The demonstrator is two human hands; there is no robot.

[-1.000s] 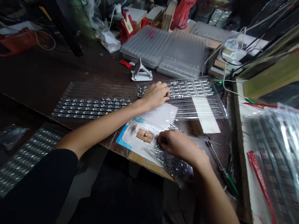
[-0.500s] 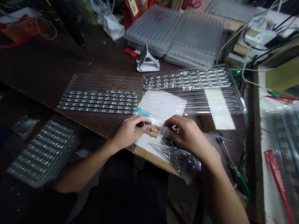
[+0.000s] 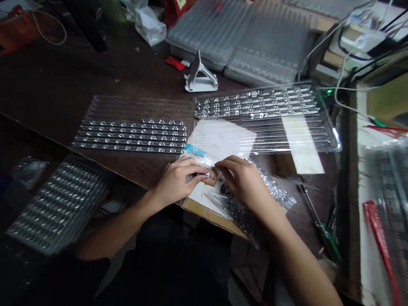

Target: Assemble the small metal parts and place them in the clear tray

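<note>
Small part [image 3: 207, 175]: sits at the fingertips of the left hand [image 3: 178, 181], at the near-left end of a brown block [image 3: 212, 178]. Whether it touches the block I cannot tell from where I stand. It shows a pale, shiny spot; finer detail is too small to read.

Handling, my estimate: very light, stiff, probably smooth enough to slip or flick away if squeezed off-centre. Best hold is by its two opposite edges, with fingertips only and modest pressure, keeping the shiny face untouched in case it scratches.

Left hand: thumb and forefinger pinch the part. Right hand [image 3: 242, 180]: fingers curled and bunched on the other side of the block; whether they grip anything I cannot tell.

Beneath and around: a white sheet [image 3: 223, 135] under the work; a plastic bag of dark bits [image 3: 239, 218] below the right hand, soft and likely to shift if leaned on; a second clear bag [image 3: 279, 190] beyond the right wrist.

Farther out on the dark surface [image 3: 142, 81]: a left tray [image 3: 134, 135] and a right tray [image 3: 291, 139], both part-filled with shiny rows; a white stand [image 3: 201, 81] behind; a green-handled screwdriver [image 3: 332, 243] to the right.
</note>
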